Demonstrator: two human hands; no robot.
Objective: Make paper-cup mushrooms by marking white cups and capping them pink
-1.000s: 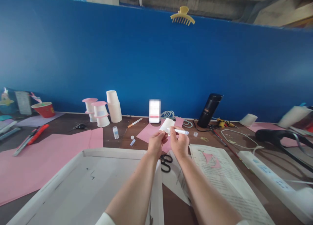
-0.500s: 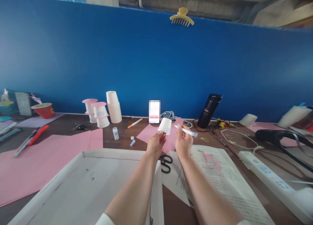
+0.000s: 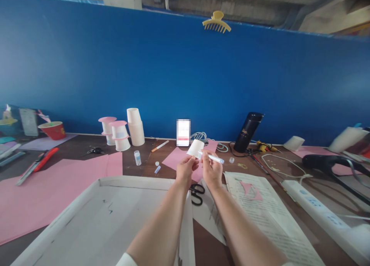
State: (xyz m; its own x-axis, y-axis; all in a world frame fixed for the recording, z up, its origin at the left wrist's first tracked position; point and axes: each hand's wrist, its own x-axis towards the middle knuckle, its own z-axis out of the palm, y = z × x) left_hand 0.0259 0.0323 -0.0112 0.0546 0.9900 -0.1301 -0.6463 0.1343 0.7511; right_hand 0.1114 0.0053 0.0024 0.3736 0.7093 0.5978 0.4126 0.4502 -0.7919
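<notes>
A cluttered brown worktable (image 3: 138, 148) stands against a bright blue wall (image 3: 173, 73), with pink paper sheets (image 3: 58, 185), stacked paper cups (image 3: 135, 126) and black scissors (image 3: 197, 192). Above the table's middle, the left hand (image 3: 186, 168) pinches a small white paper cup (image 3: 195, 148) by its rim. The right hand (image 3: 212, 170), just beside it, grips a white pen (image 3: 212, 157) whose tip touches the cup.
</notes>
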